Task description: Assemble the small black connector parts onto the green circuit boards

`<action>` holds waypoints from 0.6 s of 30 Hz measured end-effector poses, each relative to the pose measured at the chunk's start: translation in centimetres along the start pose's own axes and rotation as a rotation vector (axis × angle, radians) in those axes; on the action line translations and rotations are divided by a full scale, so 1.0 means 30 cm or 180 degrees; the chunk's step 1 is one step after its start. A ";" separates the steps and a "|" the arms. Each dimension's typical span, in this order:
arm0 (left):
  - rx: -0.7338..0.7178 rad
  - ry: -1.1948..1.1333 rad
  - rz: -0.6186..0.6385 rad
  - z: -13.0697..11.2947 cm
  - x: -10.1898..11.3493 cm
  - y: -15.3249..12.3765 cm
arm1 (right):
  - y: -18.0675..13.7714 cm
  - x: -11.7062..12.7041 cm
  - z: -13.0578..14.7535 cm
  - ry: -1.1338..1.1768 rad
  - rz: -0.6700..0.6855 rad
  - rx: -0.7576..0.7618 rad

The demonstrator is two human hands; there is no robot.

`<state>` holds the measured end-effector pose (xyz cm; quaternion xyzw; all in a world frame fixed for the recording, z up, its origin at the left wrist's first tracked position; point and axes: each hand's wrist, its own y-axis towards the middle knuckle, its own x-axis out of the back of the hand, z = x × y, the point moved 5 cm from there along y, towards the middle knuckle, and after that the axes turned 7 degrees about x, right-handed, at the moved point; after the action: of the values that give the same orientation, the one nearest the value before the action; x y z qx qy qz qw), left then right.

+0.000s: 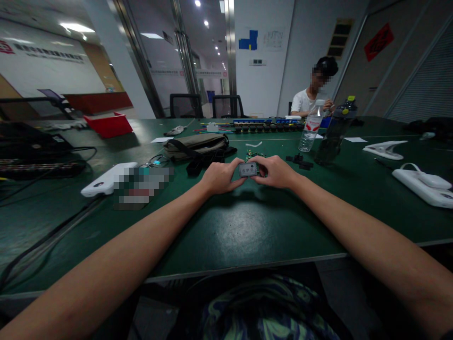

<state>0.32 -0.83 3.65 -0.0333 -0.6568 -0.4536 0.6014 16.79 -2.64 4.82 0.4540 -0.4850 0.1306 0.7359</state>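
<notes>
Between my two hands, above the green table (240, 236), is a small grey box marked "SPD" (247, 169). My left hand (221, 177) pinches its left end between thumb and fingers. Around the right end, my right hand (276, 171) is closed, with a bit of green circuit board showing at the fingers. Just behind the hands lie small green circuit boards (255, 154), partly hidden. Black plastic pieces (300, 161) lie to the right of my right hand. A black tray-like part (200, 165) is left of my left hand.
A grey-brown pouch (196, 145) lies at the back left. White power banks rest left (106, 180) and right (421, 186). A clear water bottle (308, 134) and a dark bottle (334, 134) stand back right. A person (307, 97) sits across the table. Cables run along the left.
</notes>
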 end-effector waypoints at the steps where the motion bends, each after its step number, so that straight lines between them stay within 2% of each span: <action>1: -0.0008 0.0011 0.0008 -0.001 0.000 0.000 | 0.000 0.000 0.000 0.0009 -0.0005 0.0004; 18: 0.0045 0.0053 0.0065 -0.001 0.000 0.002 | 0.001 0.000 0.000 0.0001 0.0012 0.0002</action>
<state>0.36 -0.82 3.69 -0.0320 -0.6546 -0.4431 0.6117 16.76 -2.62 4.83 0.4533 -0.4857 0.1323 0.7356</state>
